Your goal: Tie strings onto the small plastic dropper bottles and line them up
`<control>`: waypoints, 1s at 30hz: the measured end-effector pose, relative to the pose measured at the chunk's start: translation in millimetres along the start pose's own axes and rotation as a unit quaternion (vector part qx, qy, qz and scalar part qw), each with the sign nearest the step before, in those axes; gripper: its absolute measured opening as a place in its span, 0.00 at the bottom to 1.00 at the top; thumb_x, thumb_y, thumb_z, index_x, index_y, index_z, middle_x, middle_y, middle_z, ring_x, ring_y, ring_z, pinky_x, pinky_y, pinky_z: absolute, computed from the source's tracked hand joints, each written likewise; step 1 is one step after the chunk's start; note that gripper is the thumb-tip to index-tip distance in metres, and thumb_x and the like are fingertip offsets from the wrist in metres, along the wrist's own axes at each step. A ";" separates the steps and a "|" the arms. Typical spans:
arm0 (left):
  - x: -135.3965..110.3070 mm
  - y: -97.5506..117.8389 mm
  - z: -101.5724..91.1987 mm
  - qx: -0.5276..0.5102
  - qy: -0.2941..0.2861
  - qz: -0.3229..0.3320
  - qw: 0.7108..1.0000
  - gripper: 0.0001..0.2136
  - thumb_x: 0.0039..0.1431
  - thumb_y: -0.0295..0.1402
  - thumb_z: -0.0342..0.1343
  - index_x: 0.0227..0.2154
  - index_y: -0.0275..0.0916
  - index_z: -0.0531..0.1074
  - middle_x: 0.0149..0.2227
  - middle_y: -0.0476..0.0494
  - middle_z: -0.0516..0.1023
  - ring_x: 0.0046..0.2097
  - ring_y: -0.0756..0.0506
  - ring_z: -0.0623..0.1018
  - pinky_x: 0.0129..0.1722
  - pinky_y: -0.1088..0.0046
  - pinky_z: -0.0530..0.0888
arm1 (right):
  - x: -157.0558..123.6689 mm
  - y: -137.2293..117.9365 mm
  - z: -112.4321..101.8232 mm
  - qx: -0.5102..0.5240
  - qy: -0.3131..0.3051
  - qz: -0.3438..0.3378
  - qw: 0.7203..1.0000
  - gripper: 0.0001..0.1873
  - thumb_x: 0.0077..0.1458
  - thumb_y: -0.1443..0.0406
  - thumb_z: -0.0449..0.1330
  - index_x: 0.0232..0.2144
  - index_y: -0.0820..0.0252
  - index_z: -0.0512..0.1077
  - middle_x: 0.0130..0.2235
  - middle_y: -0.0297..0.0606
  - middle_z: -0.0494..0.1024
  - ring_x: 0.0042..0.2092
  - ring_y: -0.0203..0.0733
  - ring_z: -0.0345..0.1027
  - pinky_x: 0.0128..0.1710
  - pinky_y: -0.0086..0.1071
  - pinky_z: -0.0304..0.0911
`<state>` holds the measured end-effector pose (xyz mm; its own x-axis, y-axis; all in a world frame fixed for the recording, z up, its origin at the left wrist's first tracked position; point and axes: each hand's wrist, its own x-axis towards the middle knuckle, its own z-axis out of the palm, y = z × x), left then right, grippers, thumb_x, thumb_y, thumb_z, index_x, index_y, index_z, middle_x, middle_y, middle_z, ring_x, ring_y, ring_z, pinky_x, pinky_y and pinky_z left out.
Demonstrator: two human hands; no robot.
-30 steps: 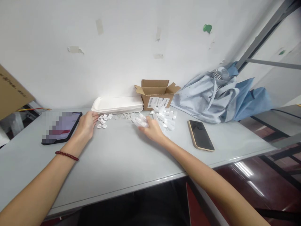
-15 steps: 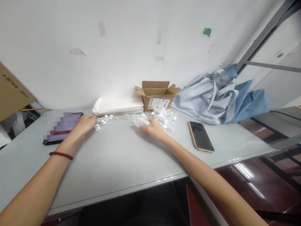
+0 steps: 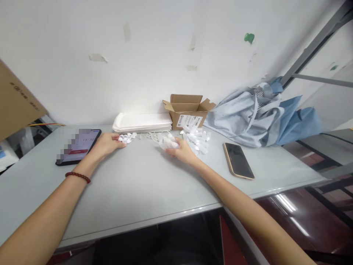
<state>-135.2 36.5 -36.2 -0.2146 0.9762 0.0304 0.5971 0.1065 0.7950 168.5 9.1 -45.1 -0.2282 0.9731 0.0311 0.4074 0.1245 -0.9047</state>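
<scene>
My left hand (image 3: 107, 143) lies on the grey table (image 3: 143, 184) with its fingertips at a cluster of small white caps (image 3: 126, 138); the fingers curl over the caps, and a red bead bracelet (image 3: 77, 176) circles that wrist. My right hand (image 3: 182, 151) is closed on a bunch of small clear plastic bottles (image 3: 168, 142). A pile of more clear bottles (image 3: 198, 140) lies just to its right. Thin white tubes (image 3: 150, 135) are scattered between the two hands.
A phone with a lit screen (image 3: 78, 145) lies left of my left hand, a dark phone (image 3: 238, 160) to the right. At the wall stand a white tray stack (image 3: 143, 122), an open cardboard box (image 3: 188, 110) and a heap of blue cloth (image 3: 259, 114).
My left hand has slid right from beside the lit phone onto the white caps, gathering them closer. My right hand stays on the clear bottles, shifted slightly.
</scene>
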 end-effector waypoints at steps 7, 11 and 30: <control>4.2 -5.4 0.6 0.051 0.016 -0.011 0.999 0.24 0.37 0.34 0.70 0.40 0.31 0.74 0.35 0.44 0.79 0.41 0.42 0.77 0.38 0.72 0.69 | -0.3 0.5 -0.3 -0.003 -0.002 -0.006 1.000 0.13 0.43 0.60 0.62 0.30 0.59 0.64 0.22 0.30 0.71 0.26 0.38 0.67 0.25 0.30 0.61; 6.5 -5.8 -2.7 0.078 0.017 -0.018 0.997 0.25 0.33 0.36 0.71 0.38 0.33 0.75 0.33 0.44 0.79 0.39 0.40 0.77 0.36 0.71 0.69 | 0.1 0.8 -0.9 0.005 -0.003 -0.002 1.000 0.13 0.43 0.61 0.63 0.30 0.59 0.65 0.24 0.30 0.71 0.25 0.38 0.68 0.25 0.30 0.61; -35.2 50.8 14.4 0.078 -0.032 0.069 0.994 0.34 0.39 0.52 0.64 0.48 0.37 0.70 0.39 0.42 0.76 0.37 0.43 0.75 0.34 0.70 0.68 | -5.4 -9.0 -3.1 0.191 -0.112 0.018 0.975 0.14 0.40 0.62 0.68 0.28 0.60 0.67 0.21 0.31 0.70 0.23 0.34 0.64 0.26 0.31 0.63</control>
<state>-86.2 10.2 -5.7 -0.0750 0.9931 0.0902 0.7307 -0.0068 0.6827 168.8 3.3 -35.8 -0.4256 0.9031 -0.0578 0.0691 -0.0313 -0.9971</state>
